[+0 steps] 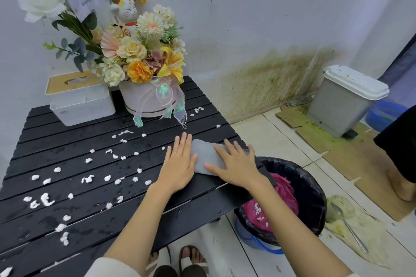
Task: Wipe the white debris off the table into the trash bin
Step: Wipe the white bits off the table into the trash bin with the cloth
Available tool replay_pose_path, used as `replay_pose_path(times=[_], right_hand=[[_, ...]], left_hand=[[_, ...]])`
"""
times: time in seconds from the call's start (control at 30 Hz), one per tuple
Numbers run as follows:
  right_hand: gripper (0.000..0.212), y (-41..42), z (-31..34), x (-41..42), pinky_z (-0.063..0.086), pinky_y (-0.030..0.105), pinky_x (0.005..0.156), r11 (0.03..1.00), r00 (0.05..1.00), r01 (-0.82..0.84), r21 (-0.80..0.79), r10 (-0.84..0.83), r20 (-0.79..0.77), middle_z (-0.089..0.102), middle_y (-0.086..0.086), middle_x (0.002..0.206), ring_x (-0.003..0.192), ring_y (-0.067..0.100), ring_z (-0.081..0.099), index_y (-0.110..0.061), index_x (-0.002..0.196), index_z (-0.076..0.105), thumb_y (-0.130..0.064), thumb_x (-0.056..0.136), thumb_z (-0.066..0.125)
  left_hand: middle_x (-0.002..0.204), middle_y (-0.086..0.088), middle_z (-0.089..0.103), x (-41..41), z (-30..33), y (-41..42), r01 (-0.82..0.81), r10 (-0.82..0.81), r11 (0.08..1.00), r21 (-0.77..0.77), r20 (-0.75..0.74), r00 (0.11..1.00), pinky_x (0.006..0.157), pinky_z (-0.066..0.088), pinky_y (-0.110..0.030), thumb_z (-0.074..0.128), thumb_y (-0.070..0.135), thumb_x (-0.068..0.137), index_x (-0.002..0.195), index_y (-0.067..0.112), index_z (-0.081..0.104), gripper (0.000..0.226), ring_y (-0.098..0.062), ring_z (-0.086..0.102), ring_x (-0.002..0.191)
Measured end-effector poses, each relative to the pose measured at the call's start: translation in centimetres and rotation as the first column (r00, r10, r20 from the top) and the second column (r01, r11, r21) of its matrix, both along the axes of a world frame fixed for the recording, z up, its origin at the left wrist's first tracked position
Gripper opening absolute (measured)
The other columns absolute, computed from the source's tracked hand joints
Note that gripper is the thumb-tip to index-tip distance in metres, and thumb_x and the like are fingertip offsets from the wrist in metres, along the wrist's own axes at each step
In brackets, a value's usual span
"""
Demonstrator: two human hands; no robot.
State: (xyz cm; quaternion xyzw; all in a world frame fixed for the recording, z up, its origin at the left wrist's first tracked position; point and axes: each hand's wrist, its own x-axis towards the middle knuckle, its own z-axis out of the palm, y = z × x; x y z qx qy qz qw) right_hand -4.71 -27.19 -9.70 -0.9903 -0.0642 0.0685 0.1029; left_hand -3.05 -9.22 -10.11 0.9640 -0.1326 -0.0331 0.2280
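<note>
Both your hands press the cloth flat at the table's right edge.
Left hand and right hand fingers straight; debris scattered left, bin just below.

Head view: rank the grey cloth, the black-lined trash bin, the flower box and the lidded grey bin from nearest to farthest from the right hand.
1. grey cloth, directly under the right hand, touching.
2. black-lined trash bin, just right of it, below the table edge.
3. flower box, far-left on the table.
4. lidded grey bin, far right by the wall.
</note>
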Motion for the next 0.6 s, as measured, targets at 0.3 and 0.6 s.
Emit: replay_pose_path(times=[0.3,0.6], right_hand=[[0.043,2.3,-1.3,2.2,0.019,0.044,0.113,0.993,0.976,-0.075,0.087,0.055,0.211,0.033,-0.005,0.154,0.144,0.019,0.026,-0.045,0.139,0.033,-0.050,0.097,0.033],[0.026,-0.1,3.8,9.7,0.037,0.030,0.056,0.702,0.892,0.126,0.701,-0.389,0.229,0.063,0.005,0.074,0.076,0.025,0.059,-0.017,0.096,0.069,-0.036,0.094,0.052]], left_hand=[[0.159,-0.004,0.000,1.0,-0.4,1.1,-0.129,0.080,0.965,-0.229,-0.210,0.975,0.119,0.000,-0.032,0.021,0.038,0.100,0.149,0.011,0.000,0.059,-0.016,-0.004,0.147],[0.159,-0.006,0.007,2.8,-1.1,-0.3,-0.164,0.152,0.980,0.115,0.103,0.983,0.119,0.002,-0.032,0.017,0.032,0.101,0.148,0.008,0.009,0.054,-0.018,0.001,0.147]])
